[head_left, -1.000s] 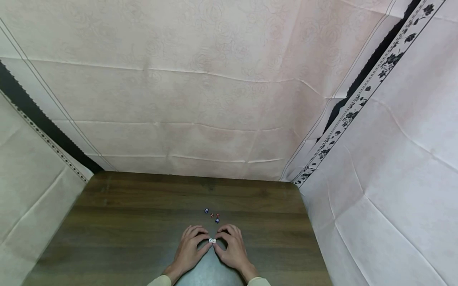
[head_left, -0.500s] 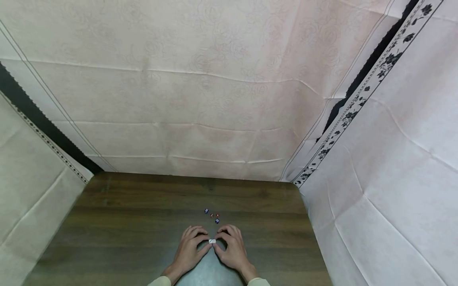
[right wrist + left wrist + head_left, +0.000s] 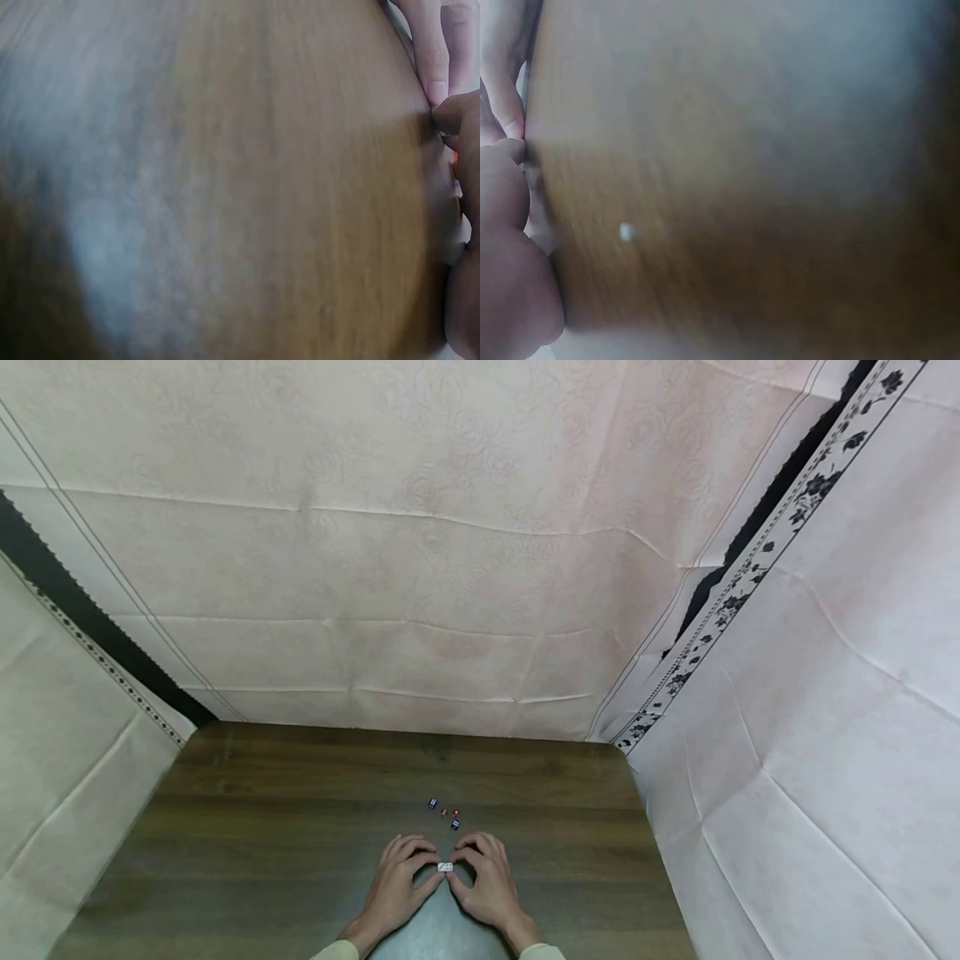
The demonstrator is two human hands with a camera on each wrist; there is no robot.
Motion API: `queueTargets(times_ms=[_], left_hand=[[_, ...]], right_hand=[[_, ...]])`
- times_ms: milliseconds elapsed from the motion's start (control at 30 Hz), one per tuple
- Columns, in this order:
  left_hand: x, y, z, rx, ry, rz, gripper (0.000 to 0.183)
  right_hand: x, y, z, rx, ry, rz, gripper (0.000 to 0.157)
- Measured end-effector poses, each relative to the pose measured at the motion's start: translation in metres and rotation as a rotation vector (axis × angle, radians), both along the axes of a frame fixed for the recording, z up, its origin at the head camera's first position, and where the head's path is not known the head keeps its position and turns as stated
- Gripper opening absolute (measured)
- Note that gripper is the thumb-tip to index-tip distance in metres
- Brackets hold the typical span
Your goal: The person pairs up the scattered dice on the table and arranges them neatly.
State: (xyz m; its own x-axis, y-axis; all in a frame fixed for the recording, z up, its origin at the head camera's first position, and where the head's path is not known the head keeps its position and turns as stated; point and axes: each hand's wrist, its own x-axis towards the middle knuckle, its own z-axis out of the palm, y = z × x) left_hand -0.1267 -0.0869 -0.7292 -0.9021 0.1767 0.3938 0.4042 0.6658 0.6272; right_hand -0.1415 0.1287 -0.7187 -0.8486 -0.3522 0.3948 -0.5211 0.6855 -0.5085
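Two small white dice (image 3: 446, 867) sit side by side, touching, between my hands near the front of the wooden table (image 3: 270, 843). My left hand (image 3: 397, 881) pinches the left one with thumb and index finger; from the other side, my right hand (image 3: 487, 878) pinches the right one the same way. The thumb tips nearly meet in front of the dice. In the wrist views the dice are hidden behind the thumbs. Just beyond the hands lie two blue dice, one nearer (image 3: 455, 825) and one farther left (image 3: 432, 804), with two smaller red dice (image 3: 444, 813) between them.
Pale patterned cloth (image 3: 420, 568) hangs along the table's far edge. More white cloth (image 3: 810, 760) drapes the right side, with a black floral border, and another sheet (image 3: 67, 777) covers the left. Bare wood surrounds the hands.
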Motion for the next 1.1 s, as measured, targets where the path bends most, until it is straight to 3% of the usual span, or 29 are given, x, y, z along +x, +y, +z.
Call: queueTargets(times_ms=[467,767,1100], left_hand=[[0.0023,-0.0004,0.0008,0.006,0.066,-0.002,0.019],[0.0026,-0.0015,0.0053,0.008,-0.039,-0.007,0.024],[0.0025,-0.0032,0.0061,-0.041,-0.018,0.0,0.034]], right_hand=[[-0.0005,-0.0003,-0.0044,0.007,-0.006,-0.006,0.013],[-0.0008,0.0006,-0.0034,-0.029,0.045,0.025,0.014],[-0.0001,0.003,-0.0004,-0.036,0.01,0.028,0.019]])
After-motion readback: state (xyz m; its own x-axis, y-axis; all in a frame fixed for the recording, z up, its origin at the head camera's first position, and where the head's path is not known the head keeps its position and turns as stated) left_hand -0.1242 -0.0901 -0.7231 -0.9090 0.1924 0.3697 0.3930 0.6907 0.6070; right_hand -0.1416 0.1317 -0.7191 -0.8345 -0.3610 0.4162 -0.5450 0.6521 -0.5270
